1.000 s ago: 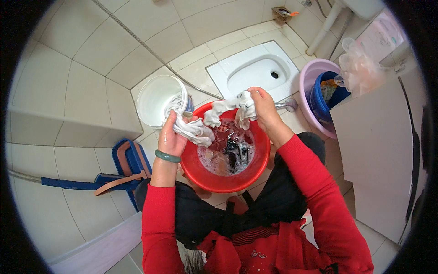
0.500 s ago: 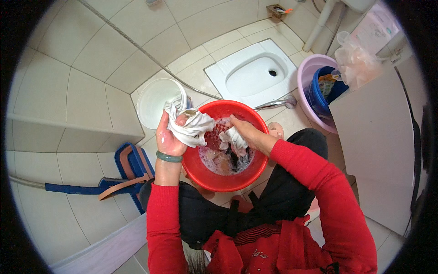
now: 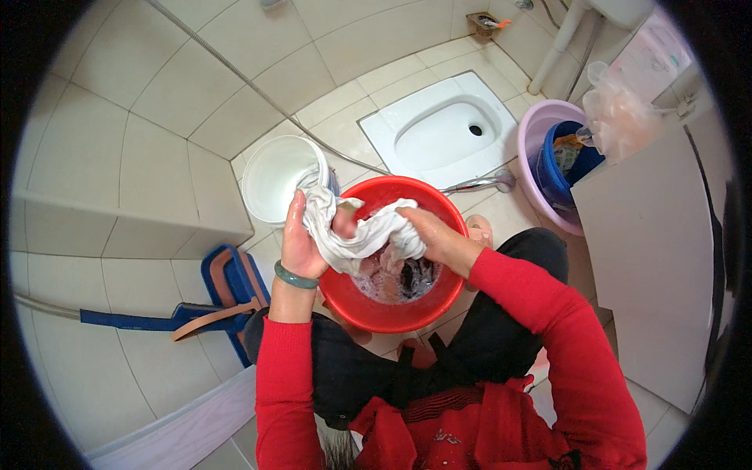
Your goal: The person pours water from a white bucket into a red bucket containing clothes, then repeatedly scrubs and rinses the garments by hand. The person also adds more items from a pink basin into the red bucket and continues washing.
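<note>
A wet white cloth (image 3: pixel 350 248), twisted into folds, stretches between my two hands above the red basin (image 3: pixel 389 317). My left hand (image 3: pixel 301 249), with a green bangle at the wrist, grips its left part, and the thumb pokes out among the folds. My right hand (image 3: pixel 440 239) has its fingers closed on the cloth's right end. Sudsy water (image 3: pixel 381 291) fills the basin's bottom, with dark and pinkish fabric in it, partly hidden by the white cloth.
Behind my left hand stands a white bucket (image 3: pixel 270 184) with cloth over its edge. A squat toilet (image 3: pixel 384 129) and shower head (image 3: pixel 501 182) lie beyond the basin. To the right are a purple tub (image 3: pixel 526 149), a blue bucket (image 3: pixel 552 184) and a white cabinet (image 3: pixel 642 258); a blue dustpan (image 3: pixel 215 270) leans left.
My right hand has lifted its part of the cloth up from inside the basin, so the cloth now spans both hands. The view has shifted slightly.
</note>
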Available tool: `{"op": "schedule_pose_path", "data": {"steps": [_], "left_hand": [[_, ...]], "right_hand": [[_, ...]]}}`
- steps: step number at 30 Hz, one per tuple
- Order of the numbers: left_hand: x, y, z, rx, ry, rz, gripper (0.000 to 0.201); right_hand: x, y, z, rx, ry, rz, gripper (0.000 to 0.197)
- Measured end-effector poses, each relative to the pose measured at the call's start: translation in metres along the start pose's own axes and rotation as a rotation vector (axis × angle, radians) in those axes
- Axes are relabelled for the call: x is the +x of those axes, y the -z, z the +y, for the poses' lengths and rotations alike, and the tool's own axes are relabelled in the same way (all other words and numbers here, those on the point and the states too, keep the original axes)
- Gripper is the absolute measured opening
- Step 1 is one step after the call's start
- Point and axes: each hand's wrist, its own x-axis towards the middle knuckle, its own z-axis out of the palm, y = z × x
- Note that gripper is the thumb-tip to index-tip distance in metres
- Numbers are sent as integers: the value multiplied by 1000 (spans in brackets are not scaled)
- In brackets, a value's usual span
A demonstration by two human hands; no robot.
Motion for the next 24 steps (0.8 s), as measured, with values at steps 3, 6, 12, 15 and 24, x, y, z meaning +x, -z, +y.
{"op": "schedule_pose_path", "data": {"steps": [3,6,12,15,24], "left_hand": [[-4,6,3,171,5,-59,39],[-7,12,3,161,-36,-64,35],[-7,14,10,31,-149,-54,50],[-7,11,15,24,-176,3,51],[-6,0,6,-321,-100,48,46]], "right_hand": [[-1,14,-8,-93,-16,211,16],[-1,27,-8,-161,75,217,13],[2,35,-7,-143,145,404,17],[2,32,-6,-130,174,406,21],[-1,13,20,-346,-60,204,24]]}}
